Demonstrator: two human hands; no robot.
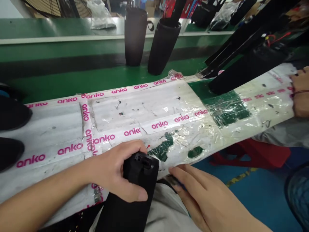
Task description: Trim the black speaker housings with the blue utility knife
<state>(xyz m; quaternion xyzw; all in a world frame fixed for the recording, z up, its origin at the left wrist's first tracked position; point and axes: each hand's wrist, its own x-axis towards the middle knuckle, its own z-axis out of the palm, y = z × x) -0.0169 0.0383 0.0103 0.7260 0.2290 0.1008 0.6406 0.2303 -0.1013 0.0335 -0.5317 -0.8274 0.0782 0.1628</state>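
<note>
My left hand (116, 170) is wrapped round the top of a black plastic housing (135, 196) that rests in my lap against the table's near edge. A small socket with a red wire shows at its upper end. My right hand (202, 193) lies just to the right of it, fingers stretched out flat and together, fingertips touching the table's edge beside the housing. It holds nothing that I can see.
The worktable (149, 109) is covered in white sheet and pink "anko" tape, with torn green patches. Two black tubes (135, 35) stand behind it. Long black parts (241, 67) lie at the right, where another person's hand (300, 90) rests. Dark objects (12, 112) sit at the left edge.
</note>
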